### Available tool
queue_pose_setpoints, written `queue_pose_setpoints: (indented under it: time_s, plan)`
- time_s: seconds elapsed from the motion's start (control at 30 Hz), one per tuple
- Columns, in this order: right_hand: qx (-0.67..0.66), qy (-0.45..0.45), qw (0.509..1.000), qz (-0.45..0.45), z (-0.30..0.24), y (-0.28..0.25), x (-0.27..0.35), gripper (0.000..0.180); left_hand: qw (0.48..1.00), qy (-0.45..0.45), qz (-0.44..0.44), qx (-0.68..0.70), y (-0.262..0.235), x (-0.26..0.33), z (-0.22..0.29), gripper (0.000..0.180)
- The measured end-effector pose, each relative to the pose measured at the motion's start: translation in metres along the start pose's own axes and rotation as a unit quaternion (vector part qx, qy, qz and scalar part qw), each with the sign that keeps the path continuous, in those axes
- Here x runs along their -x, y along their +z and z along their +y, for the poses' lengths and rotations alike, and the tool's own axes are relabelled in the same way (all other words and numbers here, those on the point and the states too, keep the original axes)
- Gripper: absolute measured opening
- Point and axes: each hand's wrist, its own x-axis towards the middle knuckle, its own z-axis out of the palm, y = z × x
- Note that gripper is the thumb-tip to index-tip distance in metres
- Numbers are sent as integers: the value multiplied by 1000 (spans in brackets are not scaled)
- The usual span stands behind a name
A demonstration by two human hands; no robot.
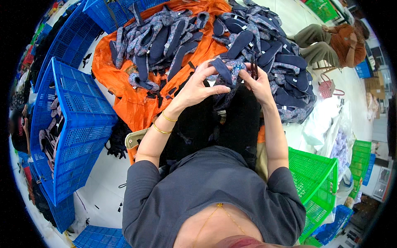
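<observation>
Above my lap a navy slipper with a floral print (235, 73) is held between both hands. My left hand (197, 87) grips its left side, fingers behind and thumb in front. My right hand (258, 86) pinches the right edge of the same slipper. A dark, thin two-bladed tool (254, 66), which looks like thread snips, sticks up from the right fingers. Beyond my hands lies a heap of matching slippers (159, 43) on an orange sheet (108, 68). A second slipper pile (285, 78) rises just past my right hand.
Blue plastic crates (82, 124) stand along my left, one holding slippers. Green crates (314, 173) are close on my right. Farther right a person (347, 45) sits near a red-and-white handbag (326, 87). White plastic bags (326, 120) lie by the slipper pile. Dark scraps (118, 142) litter the left floor.
</observation>
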Motion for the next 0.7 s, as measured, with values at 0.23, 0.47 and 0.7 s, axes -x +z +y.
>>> queue_pose_setpoints:
  time_s: [0.23, 0.47, 0.7]
  plan:
    - [5, 1, 1000, 12, -1, 2, 2, 32, 997, 58, -3, -58, -8, -10, 25, 28]
    - [257, -88, 957, 99, 1, -27, 4, 45, 978, 122, -39, -164, -24, -30, 30, 13]
    - [277, -110, 954, -18, -37, -18, 45, 32, 981, 100, -70, -150, -31, -43, 35, 19]
